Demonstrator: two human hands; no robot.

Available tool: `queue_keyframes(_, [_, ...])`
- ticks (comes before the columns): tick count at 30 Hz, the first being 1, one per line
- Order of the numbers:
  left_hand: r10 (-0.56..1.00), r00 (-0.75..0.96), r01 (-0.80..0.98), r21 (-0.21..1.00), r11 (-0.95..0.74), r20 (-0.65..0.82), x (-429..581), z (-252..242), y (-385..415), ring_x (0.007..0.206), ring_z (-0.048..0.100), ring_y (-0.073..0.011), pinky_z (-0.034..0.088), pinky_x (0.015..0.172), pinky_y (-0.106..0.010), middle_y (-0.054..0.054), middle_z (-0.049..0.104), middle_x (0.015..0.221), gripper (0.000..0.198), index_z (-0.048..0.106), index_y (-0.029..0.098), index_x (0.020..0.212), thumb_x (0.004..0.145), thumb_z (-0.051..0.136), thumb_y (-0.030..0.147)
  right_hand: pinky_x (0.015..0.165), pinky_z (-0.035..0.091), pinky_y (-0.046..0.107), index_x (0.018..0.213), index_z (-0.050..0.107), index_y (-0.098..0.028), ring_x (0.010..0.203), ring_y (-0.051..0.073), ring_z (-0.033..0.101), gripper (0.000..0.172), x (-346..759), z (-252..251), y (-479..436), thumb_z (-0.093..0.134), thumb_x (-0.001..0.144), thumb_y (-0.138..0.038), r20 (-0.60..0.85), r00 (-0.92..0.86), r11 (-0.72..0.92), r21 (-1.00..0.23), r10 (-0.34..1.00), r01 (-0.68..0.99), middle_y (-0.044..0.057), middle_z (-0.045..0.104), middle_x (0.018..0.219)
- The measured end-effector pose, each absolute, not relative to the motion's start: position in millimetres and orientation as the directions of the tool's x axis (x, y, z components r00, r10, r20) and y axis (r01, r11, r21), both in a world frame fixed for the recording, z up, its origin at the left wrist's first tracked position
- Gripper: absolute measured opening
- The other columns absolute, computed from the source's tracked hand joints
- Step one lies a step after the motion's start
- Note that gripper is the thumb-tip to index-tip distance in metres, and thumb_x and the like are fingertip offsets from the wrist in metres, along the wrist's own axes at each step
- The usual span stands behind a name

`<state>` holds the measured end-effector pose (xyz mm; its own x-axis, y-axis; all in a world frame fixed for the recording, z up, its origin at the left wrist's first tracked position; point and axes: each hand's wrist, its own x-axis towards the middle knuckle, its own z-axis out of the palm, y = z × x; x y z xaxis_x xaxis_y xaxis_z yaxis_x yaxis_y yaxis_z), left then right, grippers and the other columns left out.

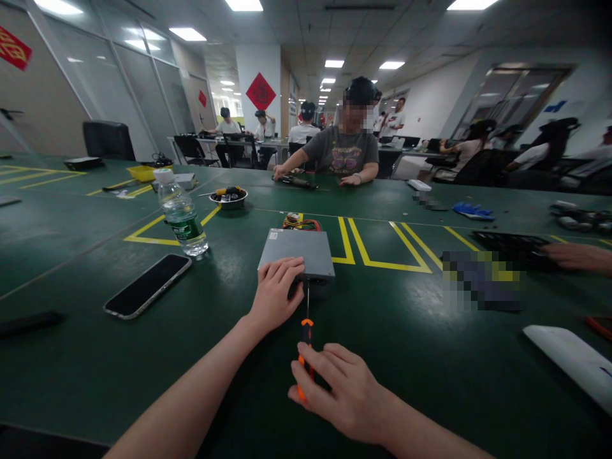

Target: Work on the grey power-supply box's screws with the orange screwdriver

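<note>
A grey metal computer power supply [306,248] lies on the green table in front of me, its bundle of coloured cables [306,223] at the far side. My left hand [280,290] is closed on its near left edge, fingers on the top face and thumb by the near side. In my right hand [335,386] is an orange and black screwdriver [306,331], gripped by its handle. The shaft points away from me, and its tip reaches the near face of the power supply. Whether the tip sits in a screw cannot be made out.
Left of the power supply are a phone [148,285], a water bottle [182,213] and a metal bowl [229,199] of tools. A white panel [574,360] lies at right, near another person's hand [583,256]. Across the table [229,376] sits a co-worker [342,150].
</note>
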<state>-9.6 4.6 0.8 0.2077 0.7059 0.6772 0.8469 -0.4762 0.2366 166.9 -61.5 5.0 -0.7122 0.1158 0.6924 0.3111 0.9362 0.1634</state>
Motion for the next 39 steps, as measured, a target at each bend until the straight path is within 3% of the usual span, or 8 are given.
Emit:
queue_keyframes(3, [0.707,0.210,0.847,0.235,-0.476,0.676,-9.5,1.9,4.1,0.112,0.048,-0.0205,0.031,0.092,-0.039,-0.002,0.057,0.120,0.026,0.052,0.023,0.105,0.080,0.049,0.019,0.060,0.049,0.028,0.082,0.059,-0.010,0.067,0.016,0.061,0.015,166.4,4.5,-59.8,0.057,0.082,-0.025,0.760,-0.642,0.927,0.163,0.101,0.337,0.013,0.067,0.079])
queue_keyframes(6, [0.709,0.209,0.851,0.232,-0.471,0.674,-9.2,2.0,4.4,0.113,0.047,-0.0202,0.031,0.092,-0.039,-0.002,0.057,0.120,0.026,0.051,0.023,0.105,0.080,0.050,0.020,0.060,0.048,0.029,0.076,0.057,-0.012,0.064,0.015,0.059,0.013,168.5,4.8,-58.4,0.058,0.081,-0.024,0.746,-0.655,0.931,0.141,0.124,0.337,0.013,0.067,0.086])
queue_keyframes(13, [0.708,0.199,0.852,0.237,-0.467,0.678,-8.7,0.8,5.3,0.113,0.047,-0.0205,0.031,0.092,-0.040,-0.003,0.058,0.120,0.025,0.051,0.023,0.105,0.081,0.049,0.020,0.065,0.050,0.030,0.096,0.060,-0.014,0.070,0.017,0.059,0.028,172.0,6.9,-58.9,0.054,0.084,-0.038,0.602,-0.781,0.943,0.135,0.166,0.305,0.011,0.066,0.095])
queue_keyframes(17, [0.706,0.190,0.852,0.243,-0.464,0.683,-8.0,0.0,5.8,0.112,0.047,-0.0205,0.031,0.092,-0.040,-0.002,0.058,0.118,0.025,0.051,0.023,0.105,0.080,0.050,0.019,0.076,0.049,0.030,0.104,0.056,-0.011,0.081,0.017,0.062,0.027,170.8,6.8,-61.5,0.047,0.086,-0.028,0.561,-0.801,0.943,0.098,0.212,0.318,0.015,0.063,0.104])
queue_keyframes(24, [0.694,0.167,0.860,0.241,-0.450,0.700,-5.8,-2.1,7.7,0.111,0.049,-0.0209,0.032,0.090,-0.041,-0.002,0.059,0.117,0.022,0.051,0.024,0.102,0.080,0.052,0.021,0.058,0.050,0.026,0.081,0.052,-0.013,0.065,0.014,0.062,0.010,173.7,9.3,-56.2,0.057,0.082,-0.022,0.732,-0.669,0.950,0.105,0.127,0.295,0.017,0.066,0.096])
queue_keyframes(30, [0.698,0.160,0.867,0.238,-0.437,0.698,-5.4,-0.9,7.4,0.109,0.050,-0.0205,0.033,0.089,-0.040,-0.001,0.060,0.116,0.022,0.051,0.024,0.101,0.080,0.054,0.020,0.075,0.052,0.025,0.101,0.054,-0.012,0.094,0.018,0.062,0.020,178.4,15.7,-59.8,0.045,0.088,-0.023,0.667,-0.722,0.939,0.101,0.183,0.330,0.018,0.064,0.101])
queue_keyframes(34, [0.699,0.159,0.865,0.242,-0.439,0.697,-4.8,0.3,6.7,0.109,0.049,-0.0194,0.032,0.090,-0.040,0.000,0.060,0.116,0.020,0.051,0.024,0.101,0.081,0.053,0.021,0.073,0.053,0.027,0.101,0.056,-0.011,0.082,0.017,0.064,0.020,176.0,15.1,-57.7,0.046,0.085,-0.014,0.655,-0.744,0.937,0.159,0.136,0.311,0.017,0.064,0.099])
queue_keyframes(39, [0.701,0.150,0.867,0.248,-0.431,0.697,-3.7,-0.4,8.0,0.108,0.050,-0.0209,0.032,0.088,-0.041,-0.002,0.060,0.116,0.020,0.051,0.025,0.100,0.081,0.053,0.022,0.060,0.052,0.026,0.080,0.054,-0.012,0.064,0.014,0.060,0.006,175.7,8.9,-48.2,0.056,0.081,-0.017,0.770,-0.635,0.907,0.223,0.061,0.358,0.014,0.064,0.082])
